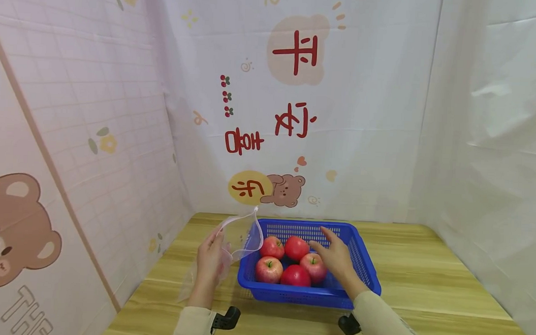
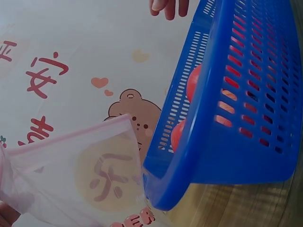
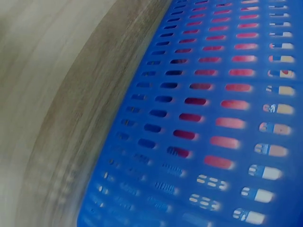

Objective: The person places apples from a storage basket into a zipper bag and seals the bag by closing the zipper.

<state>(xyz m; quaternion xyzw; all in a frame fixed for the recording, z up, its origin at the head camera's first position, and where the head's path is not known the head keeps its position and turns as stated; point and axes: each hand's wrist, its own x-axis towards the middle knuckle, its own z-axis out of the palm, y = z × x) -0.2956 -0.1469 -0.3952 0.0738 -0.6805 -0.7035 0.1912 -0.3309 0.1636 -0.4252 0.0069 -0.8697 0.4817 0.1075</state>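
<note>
My left hand (image 1: 210,256) grips a clear zip bag (image 1: 243,235) with a pink edge, its mouth spread beside the basket's left rim. In the left wrist view the bag (image 2: 80,175) shows pink print low down. Several red apples (image 1: 269,269) lie in a blue plastic basket (image 1: 307,299). Above the basket's right half is my right hand (image 1: 337,258), thumb and forefinger apart and nothing between them, near the rightmost apple (image 1: 313,266). In the right wrist view only the basket's slotted side (image 3: 189,118) shows, with red behind the slots; the hand is out of sight there.
The basket stands on a wood-grain table (image 1: 406,271). Printed white cloth (image 1: 363,116) hangs behind and along both sides, with bears and red characters on it. Black wrist mounts (image 1: 227,318) are strapped at both sleeves.
</note>
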